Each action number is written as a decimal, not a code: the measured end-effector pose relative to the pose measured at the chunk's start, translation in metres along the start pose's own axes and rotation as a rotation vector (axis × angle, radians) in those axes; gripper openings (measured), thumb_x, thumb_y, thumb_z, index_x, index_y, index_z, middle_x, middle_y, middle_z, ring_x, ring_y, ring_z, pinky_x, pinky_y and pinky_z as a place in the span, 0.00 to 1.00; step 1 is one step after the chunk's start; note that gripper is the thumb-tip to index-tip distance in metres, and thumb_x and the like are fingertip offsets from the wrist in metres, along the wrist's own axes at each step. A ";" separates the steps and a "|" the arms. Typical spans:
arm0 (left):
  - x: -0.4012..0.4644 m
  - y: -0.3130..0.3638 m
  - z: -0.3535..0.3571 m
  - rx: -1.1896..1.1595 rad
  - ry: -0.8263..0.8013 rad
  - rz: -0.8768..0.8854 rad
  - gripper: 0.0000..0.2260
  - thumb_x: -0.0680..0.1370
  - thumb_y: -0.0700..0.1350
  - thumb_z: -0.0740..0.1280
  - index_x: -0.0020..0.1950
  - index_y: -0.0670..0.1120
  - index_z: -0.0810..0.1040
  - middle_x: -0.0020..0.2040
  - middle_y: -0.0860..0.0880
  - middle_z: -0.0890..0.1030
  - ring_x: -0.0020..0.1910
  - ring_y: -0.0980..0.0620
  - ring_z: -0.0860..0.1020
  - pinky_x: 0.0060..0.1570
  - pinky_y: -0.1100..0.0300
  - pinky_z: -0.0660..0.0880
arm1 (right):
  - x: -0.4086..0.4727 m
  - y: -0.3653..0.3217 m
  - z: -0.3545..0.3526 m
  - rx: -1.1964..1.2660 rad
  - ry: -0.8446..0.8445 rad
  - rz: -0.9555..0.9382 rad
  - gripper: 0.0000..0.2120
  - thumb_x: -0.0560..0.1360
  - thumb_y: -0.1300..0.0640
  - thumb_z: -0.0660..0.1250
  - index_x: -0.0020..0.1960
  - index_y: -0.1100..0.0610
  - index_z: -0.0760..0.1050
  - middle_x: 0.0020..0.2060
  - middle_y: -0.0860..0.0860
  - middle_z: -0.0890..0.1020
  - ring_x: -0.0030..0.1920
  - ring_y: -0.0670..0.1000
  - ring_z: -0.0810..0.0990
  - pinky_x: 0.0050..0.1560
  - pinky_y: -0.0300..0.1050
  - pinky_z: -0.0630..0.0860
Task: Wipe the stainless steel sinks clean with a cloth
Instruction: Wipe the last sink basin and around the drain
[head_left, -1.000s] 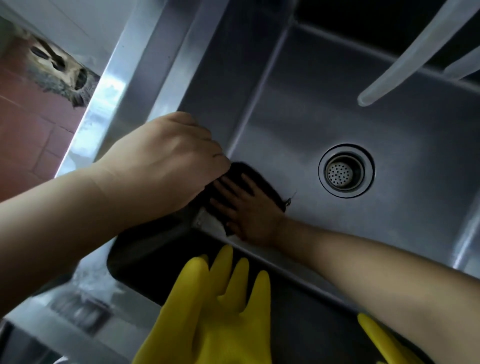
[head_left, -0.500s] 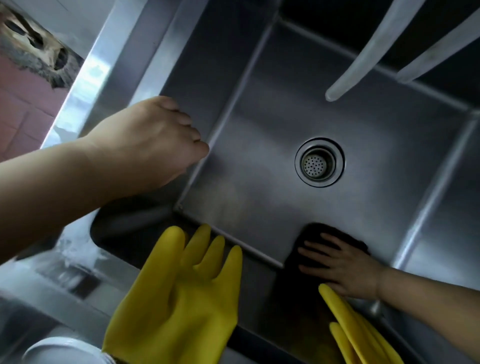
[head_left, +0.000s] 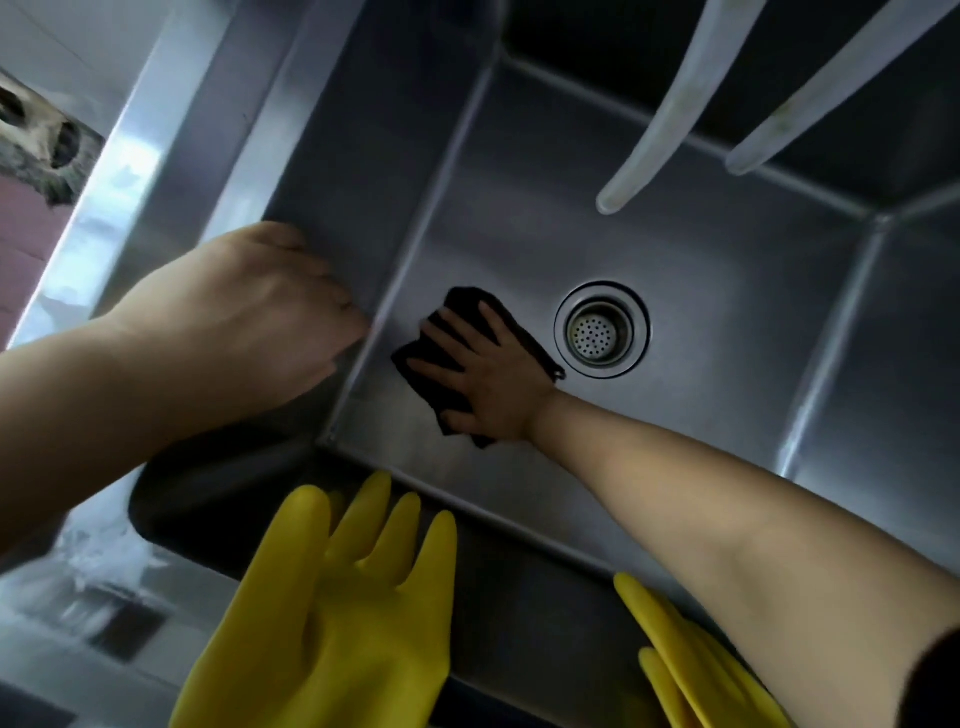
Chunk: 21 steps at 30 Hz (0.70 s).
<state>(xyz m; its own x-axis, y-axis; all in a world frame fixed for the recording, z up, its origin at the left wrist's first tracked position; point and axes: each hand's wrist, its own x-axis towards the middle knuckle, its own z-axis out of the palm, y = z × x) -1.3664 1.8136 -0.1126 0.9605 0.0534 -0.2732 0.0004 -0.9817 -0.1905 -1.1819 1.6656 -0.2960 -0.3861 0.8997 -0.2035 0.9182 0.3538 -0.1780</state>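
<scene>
A deep stainless steel sink fills the view, with a round strainer drain in its floor. My right hand lies flat with fingers spread on a dark cloth, pressing it onto the sink floor just left of the drain. My left hand rests curled over the sink's left rim and upper wall, holding nothing that I can see.
Two yellow rubber gloves hang over the near rim, one in the middle and one at the right. Two pale hoses dangle from above into the sink. The wet steel counter lies at the left; red floor tiles show beyond.
My right hand slid the cloth from the sink's near right corner back left and farther in, beside the drain. My left hand stayed on the left rim.
</scene>
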 end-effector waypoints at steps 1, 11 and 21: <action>0.000 0.000 0.002 0.014 -0.008 -0.001 0.16 0.75 0.51 0.54 0.44 0.46 0.80 0.37 0.45 0.80 0.39 0.41 0.77 0.45 0.49 0.67 | 0.004 0.003 0.000 0.004 0.005 0.032 0.31 0.75 0.39 0.59 0.75 0.47 0.59 0.75 0.56 0.59 0.76 0.61 0.52 0.73 0.66 0.44; 0.027 0.034 -0.010 -0.016 -0.011 0.041 0.12 0.73 0.48 0.58 0.41 0.46 0.79 0.33 0.46 0.77 0.36 0.42 0.78 0.38 0.51 0.73 | -0.149 0.032 0.019 -0.068 -0.078 0.192 0.34 0.71 0.40 0.62 0.75 0.48 0.60 0.75 0.56 0.60 0.75 0.61 0.55 0.72 0.66 0.48; 0.080 0.060 0.012 -0.072 -0.072 0.085 0.11 0.76 0.53 0.59 0.51 0.51 0.78 0.42 0.52 0.80 0.42 0.49 0.78 0.41 0.56 0.73 | -0.224 0.018 0.021 -0.109 -0.178 0.591 0.41 0.68 0.39 0.70 0.74 0.54 0.59 0.74 0.63 0.59 0.74 0.66 0.51 0.69 0.72 0.49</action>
<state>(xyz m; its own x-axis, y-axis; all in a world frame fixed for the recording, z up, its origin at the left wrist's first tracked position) -1.2926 1.7615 -0.1567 0.9356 -0.0207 -0.3525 -0.0581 -0.9937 -0.0957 -1.0805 1.4648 -0.2737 0.1891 0.8985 -0.3962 0.9813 -0.1578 0.1105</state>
